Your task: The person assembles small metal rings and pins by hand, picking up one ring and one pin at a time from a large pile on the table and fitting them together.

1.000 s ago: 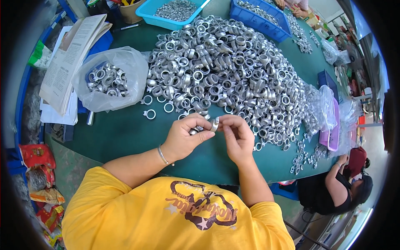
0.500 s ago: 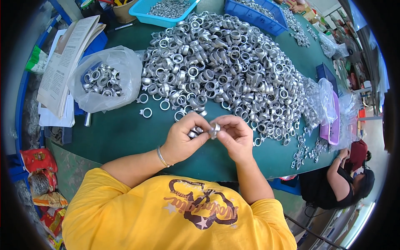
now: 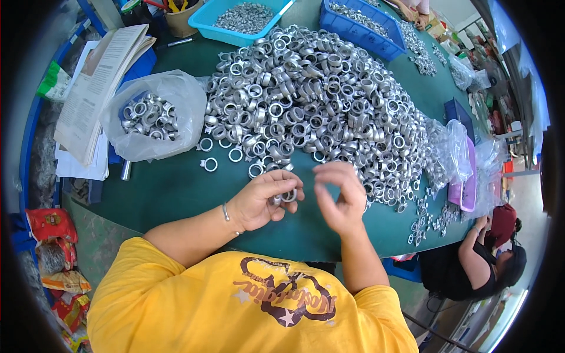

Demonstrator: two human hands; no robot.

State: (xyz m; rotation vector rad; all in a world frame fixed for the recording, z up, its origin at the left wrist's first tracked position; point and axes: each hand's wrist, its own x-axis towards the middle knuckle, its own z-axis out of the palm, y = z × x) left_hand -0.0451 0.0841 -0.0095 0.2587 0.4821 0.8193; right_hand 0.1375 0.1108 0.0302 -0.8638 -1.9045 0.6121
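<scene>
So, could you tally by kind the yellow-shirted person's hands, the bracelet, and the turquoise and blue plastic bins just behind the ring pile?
Hands: 2 (left hand, right hand)
Bracelet: 1
Plastic bins: 2 (turquoise bin, blue bin)
Total: 5
Left out: the metal rings in the left hand, partly hidden by fingers.

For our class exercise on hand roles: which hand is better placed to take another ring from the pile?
Probably the right hand: it looks empty and open, close to the ring pile. The left hand is occupied, holding metal rings.
</scene>
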